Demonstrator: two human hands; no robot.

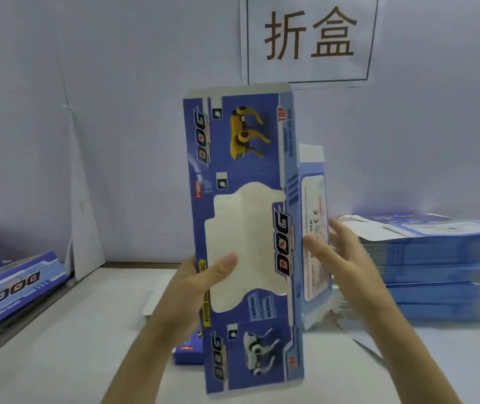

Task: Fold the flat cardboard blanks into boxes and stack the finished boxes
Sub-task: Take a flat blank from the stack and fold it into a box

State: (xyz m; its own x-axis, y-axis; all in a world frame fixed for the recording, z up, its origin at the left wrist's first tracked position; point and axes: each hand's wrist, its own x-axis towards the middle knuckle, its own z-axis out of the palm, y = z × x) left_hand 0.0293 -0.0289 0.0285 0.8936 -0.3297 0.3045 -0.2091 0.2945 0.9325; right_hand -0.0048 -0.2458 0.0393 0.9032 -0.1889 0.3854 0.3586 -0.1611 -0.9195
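Left hand (203, 275) gripping upright blue blank (244, 147) mid-frame, thumb pressing its window; right hand (346, 258) hovering open, fingers spread, by its right panel.

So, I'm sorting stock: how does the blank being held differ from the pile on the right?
The held blank stands upright, gripped by the left hand; the pile lies flat on the table. The held blank is one piece; the pile is many. The held blank shows its window cut-out; the pile's top shows a pale panel. Both carry the same blue print.
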